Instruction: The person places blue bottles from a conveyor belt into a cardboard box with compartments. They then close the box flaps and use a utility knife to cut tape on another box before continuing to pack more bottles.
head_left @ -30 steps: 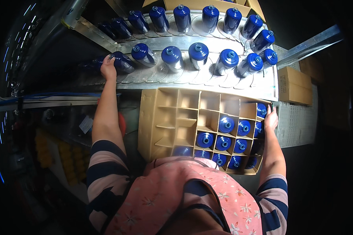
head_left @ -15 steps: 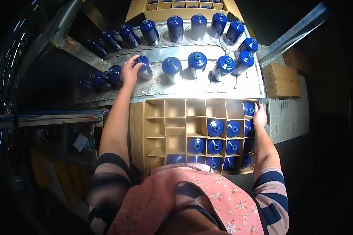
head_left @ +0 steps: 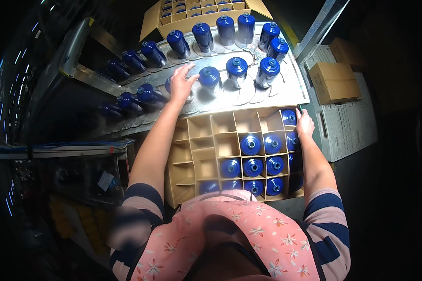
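My left hand reaches over the near row of blue bottles on the conveyor. Its fingers are spread and hold nothing. The fingertips are close to a glossy blue bottle with a narrow clear neck, and another bottle is partly hidden behind the hand. With my right hand I grip the far right corner of an open cardboard carton in front of me. Cardboard dividers split the carton into cells. Several blue bottles stand upright in its middle and right cells; most left cells are empty.
A curved line of blue bottles runs along the conveyor. Beyond it is another divided carton with bottles. Metal posts rise at both sides. At right, a closed cardboard box sits on a pale pallet.
My left hand has come off the bottle it was touching and opened, moving right. The near-row bottles appear shifted left along the conveyor. My right hand stays on the carton; the view has tilted.
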{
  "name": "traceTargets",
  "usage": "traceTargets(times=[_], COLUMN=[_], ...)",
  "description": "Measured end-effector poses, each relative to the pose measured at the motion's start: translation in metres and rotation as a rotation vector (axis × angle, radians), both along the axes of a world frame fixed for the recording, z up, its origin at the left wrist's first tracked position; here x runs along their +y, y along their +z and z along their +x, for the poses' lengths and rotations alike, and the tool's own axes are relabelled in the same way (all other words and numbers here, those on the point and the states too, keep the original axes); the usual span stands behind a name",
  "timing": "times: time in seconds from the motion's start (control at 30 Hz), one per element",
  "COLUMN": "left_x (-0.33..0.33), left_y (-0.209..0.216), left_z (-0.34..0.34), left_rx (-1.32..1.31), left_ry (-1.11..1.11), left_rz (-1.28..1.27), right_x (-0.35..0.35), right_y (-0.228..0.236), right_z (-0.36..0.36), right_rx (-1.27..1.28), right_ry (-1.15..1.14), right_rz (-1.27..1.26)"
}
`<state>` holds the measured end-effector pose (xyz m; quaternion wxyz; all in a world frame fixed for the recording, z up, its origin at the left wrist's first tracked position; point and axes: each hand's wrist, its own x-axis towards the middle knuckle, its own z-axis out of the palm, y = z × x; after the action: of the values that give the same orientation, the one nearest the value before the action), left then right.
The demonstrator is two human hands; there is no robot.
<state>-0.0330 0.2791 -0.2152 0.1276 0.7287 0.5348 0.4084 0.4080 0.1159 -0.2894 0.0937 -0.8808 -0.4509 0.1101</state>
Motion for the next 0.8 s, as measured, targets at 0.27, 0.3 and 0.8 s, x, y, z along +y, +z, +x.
traceTargets(times=[0.27,0.3,0.8], left_x=[0.025,0.028,-0.164], left_y=[-0.020,-0.021,-0.024], left_z=[0.085,0.088,0.088], left_rx=[-0.039,-0.039,-0.261], left_ry=[0.002,0.029,-0.414], left_rz=[-0.320,-0.327,-0.663], right_x=[0.008,0.011,0.003], right_y=[0.002,0.002,0.005], right_z=[0.010,0.011,0.004], right_rx=[0.060,0.082,0.027], right_ry=[0.014,0.009,0.019], right_rz=[-0.013,-0.056,-0.041])
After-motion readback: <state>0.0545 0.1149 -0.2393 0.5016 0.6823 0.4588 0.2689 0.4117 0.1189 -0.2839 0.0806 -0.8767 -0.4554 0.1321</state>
